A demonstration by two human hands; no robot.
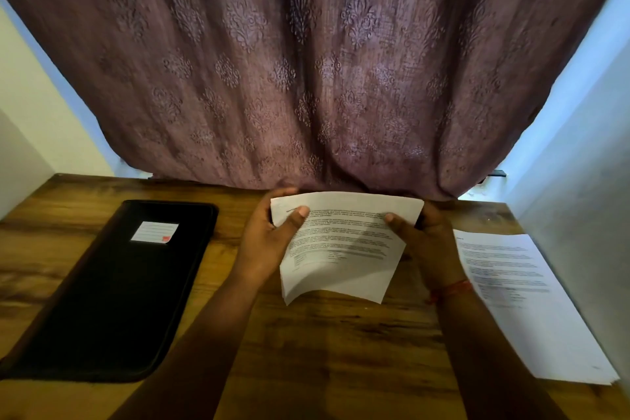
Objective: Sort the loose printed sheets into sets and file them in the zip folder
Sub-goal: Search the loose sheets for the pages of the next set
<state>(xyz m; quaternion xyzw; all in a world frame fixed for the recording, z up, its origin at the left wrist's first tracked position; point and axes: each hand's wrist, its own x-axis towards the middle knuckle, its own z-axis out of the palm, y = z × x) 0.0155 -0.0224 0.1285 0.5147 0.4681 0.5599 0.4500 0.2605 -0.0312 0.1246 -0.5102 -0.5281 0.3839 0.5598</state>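
Bare forearms, sleeveless; red thread band (451, 290) on right wrist.

A mauve damask-patterned curtain (306, 61), black zip folder (112, 290) with white label (154, 232), brown wood-grain table (324, 351).

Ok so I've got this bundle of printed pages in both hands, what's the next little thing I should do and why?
Probably lower the held stack and tap its bottom edge on the table to square it. The left hand and right hand grip its sides, and it bows with the lower corner fanning out. The zip folder lies closed, so filing looks premature.
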